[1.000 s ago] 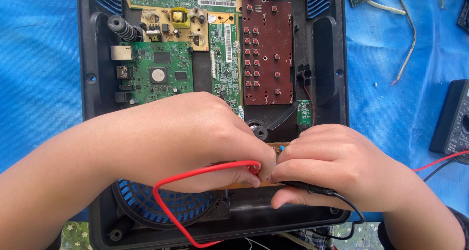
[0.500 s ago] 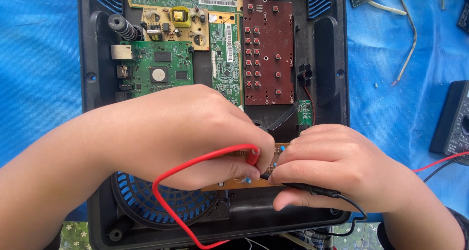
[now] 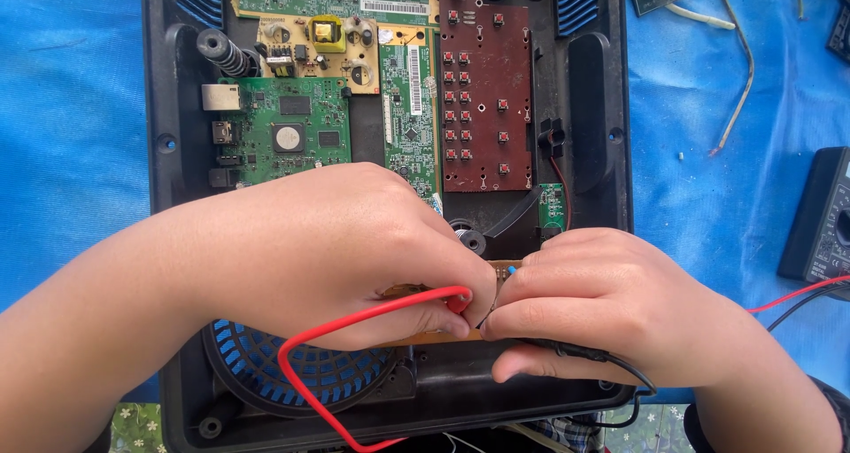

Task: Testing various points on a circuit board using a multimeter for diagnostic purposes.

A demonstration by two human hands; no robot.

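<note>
**Two hands, two probes on a small brown board**

Two bare hands meet over the lower middle of an opened black casing (image 3: pixel 168 81) lying on a blue sheet (image 3: pixel 71 108). The left hand (image 3: pixel 328 258) is curled, fingers pinching the red probe (image 3: pixel 459 302), whose red lead (image 3: pixel 310 400) loops down past the casing's lower edge. The right hand (image 3: pixel 602 307) is closed around the black probe (image 3: pixel 567 351), its black lead (image 3: pixel 633 378) trailing off to the right. Both probe tips point at a small brown board (image 3: pixel 500 271), mostly hidden beneath the knuckles; whether they touch it cannot be told.

Inside the casing, three green circuit boards, one tan board with a yellow part (image 3: pixel 326 32) and one dark red button board (image 3: pixel 482 90) fill the upper half. One round blue-backed grille (image 3: pixel 266 373) sits at lower left, partly under the left wrist. A black meter (image 3: pixel 819 214) lies at the right edge of the picture, well apart from the hands. The hands crowd the casing's lower rim, with open sheet on both sides.
</note>
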